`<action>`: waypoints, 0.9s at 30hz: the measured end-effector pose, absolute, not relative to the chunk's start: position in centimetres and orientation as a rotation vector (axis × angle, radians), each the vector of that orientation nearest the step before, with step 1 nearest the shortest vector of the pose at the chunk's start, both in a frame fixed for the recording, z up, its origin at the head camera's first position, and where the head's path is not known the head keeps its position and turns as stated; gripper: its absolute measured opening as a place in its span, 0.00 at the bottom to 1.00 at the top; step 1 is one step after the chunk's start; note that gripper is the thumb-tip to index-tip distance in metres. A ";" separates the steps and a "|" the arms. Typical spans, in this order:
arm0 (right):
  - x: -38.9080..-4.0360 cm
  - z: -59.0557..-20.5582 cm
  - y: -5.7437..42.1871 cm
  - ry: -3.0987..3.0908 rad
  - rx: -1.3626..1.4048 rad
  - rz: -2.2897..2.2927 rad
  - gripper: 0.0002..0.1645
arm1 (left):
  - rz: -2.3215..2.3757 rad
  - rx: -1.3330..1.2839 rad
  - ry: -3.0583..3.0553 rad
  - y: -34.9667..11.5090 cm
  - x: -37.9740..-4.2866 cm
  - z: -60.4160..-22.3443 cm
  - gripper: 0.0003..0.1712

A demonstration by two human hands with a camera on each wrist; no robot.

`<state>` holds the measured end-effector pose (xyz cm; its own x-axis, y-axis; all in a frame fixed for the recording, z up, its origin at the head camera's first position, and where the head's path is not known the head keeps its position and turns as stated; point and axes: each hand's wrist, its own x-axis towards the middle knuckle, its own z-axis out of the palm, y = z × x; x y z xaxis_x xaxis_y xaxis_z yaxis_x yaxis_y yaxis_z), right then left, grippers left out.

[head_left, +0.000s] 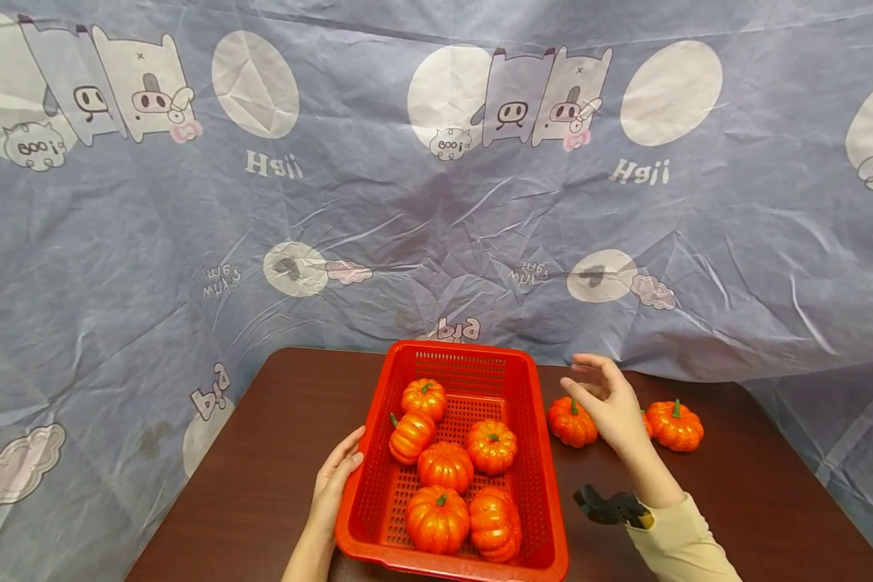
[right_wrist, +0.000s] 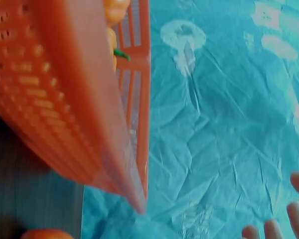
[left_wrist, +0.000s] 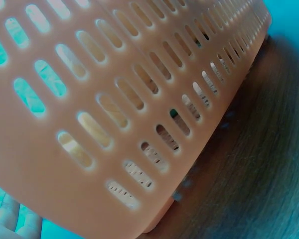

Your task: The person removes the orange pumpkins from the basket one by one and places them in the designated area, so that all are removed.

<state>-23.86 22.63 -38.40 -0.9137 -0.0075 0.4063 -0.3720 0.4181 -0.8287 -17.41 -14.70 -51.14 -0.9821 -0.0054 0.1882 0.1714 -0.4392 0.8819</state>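
A red plastic basket with slotted walls stands on the table, holding several small orange pumpkins. My left hand touches the basket's left side near the rim, thumb and fingers extended. In the left wrist view the slotted outer wall fills most of the picture, and some fingers show at the lower left. To the right of the basket, my right hand is raised with loosely bent, parted fingers and holds nothing. Below it sit a pumpkin and another mostly hidden behind the wrist.
One more pumpkin lies on the table to the right of my right hand. A dark mount sits at my right wrist. The brown table ends at a grey-blue printed cloth hanging behind and at both sides.
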 end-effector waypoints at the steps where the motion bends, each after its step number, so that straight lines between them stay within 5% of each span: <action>1: -23.7 -38.2 22.2 -2.349 0.376 1.485 0.25 | -2.569 -0.236 -1.602 -14.7 -17.4 -51.1 0.27; 8: -22.4 -36.9 19.4 -2.398 0.669 1.358 0.24 | -2.558 -0.223 -1.614 -14.7 -17.5 -51.2 0.27; 27: -24.5 -41.6 18.0 -2.622 1.006 1.325 0.24 | -2.544 -0.223 -1.625 -14.6 -17.5 -51.2 0.27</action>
<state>-24.54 17.98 -41.63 -0.7896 -0.5312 0.3073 -0.5624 0.4262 -0.7085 -17.50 -14.60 -51.22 -0.9827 -0.0174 0.1845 0.1747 -0.4190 0.8910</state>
